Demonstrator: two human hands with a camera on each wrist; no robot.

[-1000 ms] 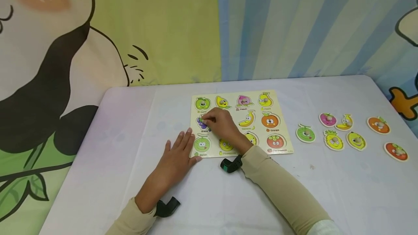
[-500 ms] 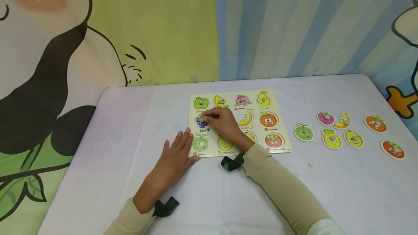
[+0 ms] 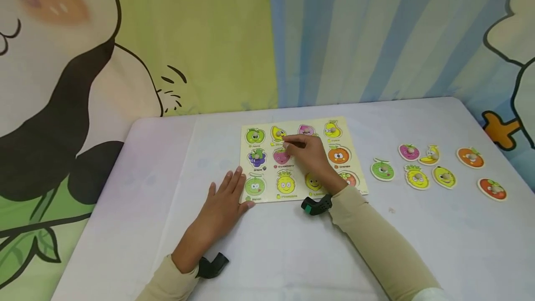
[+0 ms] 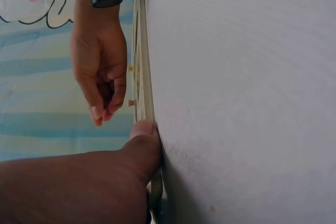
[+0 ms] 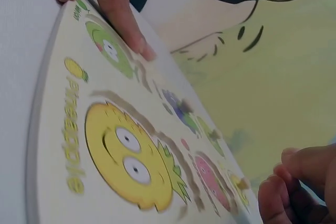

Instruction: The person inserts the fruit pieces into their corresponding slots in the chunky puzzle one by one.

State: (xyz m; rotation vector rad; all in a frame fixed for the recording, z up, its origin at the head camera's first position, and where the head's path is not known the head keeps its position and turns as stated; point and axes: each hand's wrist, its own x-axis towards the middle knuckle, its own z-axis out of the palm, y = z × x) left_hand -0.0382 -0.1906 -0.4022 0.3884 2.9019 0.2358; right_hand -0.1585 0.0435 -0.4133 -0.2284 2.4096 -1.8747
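Observation:
A wooden fruit knob puzzle board (image 3: 269, 185) lies on the white table. My left hand (image 3: 221, 208) rests flat at its left edge, and in the left wrist view the thumb (image 4: 142, 135) touches the board's edge. My right hand (image 3: 311, 157) hovers over the board's middle near the strawberry slot (image 3: 281, 156), fingertips drawn loosely together with nothing between them. Knobbed grape (image 3: 257, 157), apple (image 3: 255, 136) and pear (image 3: 333, 130) pieces sit in the board. In the right wrist view the pineapple slot (image 5: 128, 156) shows its printed picture without a knob.
Loose knobbed pieces lie right of the board: melon (image 3: 382, 170), pink strawberry (image 3: 408, 152), banana (image 3: 430, 155), pineapple (image 3: 416, 178), lemon (image 3: 444, 177), orange (image 3: 470, 157) and persimmon (image 3: 492, 189). A patterned cloth backdrop (image 3: 217, 41) rises behind the table.
My right hand has let go of the grape piece, which sits in its slot, and has moved right over the board. The left hand has stayed at the board's edge.

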